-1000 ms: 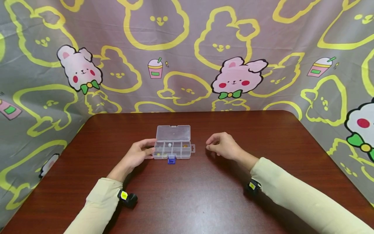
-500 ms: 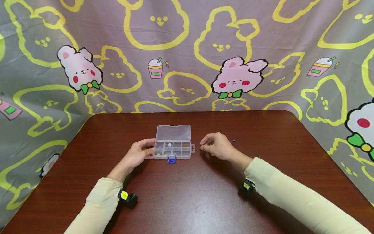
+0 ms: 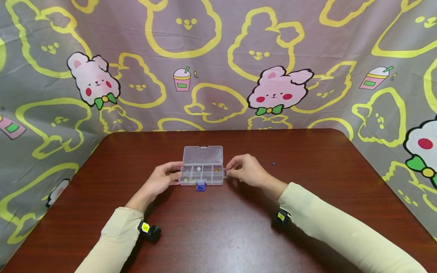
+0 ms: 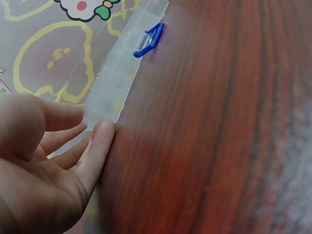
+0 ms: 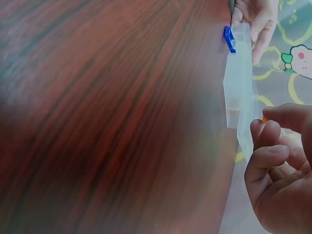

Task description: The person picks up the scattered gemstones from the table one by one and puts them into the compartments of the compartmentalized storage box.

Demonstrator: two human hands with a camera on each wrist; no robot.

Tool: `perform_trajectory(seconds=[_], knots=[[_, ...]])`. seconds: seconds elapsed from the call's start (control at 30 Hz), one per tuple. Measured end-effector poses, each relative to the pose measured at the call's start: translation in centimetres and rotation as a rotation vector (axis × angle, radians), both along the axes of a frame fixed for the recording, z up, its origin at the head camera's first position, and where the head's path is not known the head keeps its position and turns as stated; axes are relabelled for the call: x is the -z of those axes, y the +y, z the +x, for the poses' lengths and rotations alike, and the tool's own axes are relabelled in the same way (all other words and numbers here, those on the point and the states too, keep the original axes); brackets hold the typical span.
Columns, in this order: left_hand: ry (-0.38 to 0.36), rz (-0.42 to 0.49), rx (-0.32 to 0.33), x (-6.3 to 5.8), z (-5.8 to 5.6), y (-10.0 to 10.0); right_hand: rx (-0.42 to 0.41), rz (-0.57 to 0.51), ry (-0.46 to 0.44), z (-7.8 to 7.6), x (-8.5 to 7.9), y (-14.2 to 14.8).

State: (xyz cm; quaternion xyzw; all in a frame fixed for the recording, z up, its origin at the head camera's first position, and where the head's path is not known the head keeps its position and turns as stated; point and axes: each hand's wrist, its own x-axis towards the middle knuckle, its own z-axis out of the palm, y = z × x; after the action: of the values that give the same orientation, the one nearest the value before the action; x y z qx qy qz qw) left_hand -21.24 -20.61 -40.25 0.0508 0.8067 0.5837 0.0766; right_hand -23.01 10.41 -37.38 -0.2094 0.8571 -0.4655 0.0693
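Note:
A clear plastic compartment box (image 3: 206, 182) stands on the table with its lid (image 3: 203, 155) raised at the back and a blue latch (image 3: 200, 187) at the front. Small pieces lie in it: a white bead (image 3: 198, 169), a yellow one (image 3: 186, 180) and an amber one (image 3: 216, 170). My left hand (image 3: 160, 178) grips the box's left end between thumb and fingers. At the other end, my right hand (image 3: 249, 170) is by the hanging tab. In the right wrist view its fingertips pinch a small orange bead (image 5: 265, 119), mostly hidden by the fingers.
A small dark blue piece (image 3: 273, 163) lies on the brown wooden table (image 3: 218, 231), right of my right hand. A patterned curtain (image 3: 218, 76) hangs behind the table and along its sides.
My right hand has moved left across the table to the box's right end. The dark blue piece behind it has come into view. My left hand and the box stay in place.

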Motion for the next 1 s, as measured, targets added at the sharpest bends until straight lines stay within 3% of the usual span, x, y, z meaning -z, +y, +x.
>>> perform_trajectory(seconds=[1.0], knots=[[0.003, -0.005, -0.001, 0.0, 0.0, 0.1, -0.070, 0.021, 0.047, 0.1, 0.2, -4.1]])
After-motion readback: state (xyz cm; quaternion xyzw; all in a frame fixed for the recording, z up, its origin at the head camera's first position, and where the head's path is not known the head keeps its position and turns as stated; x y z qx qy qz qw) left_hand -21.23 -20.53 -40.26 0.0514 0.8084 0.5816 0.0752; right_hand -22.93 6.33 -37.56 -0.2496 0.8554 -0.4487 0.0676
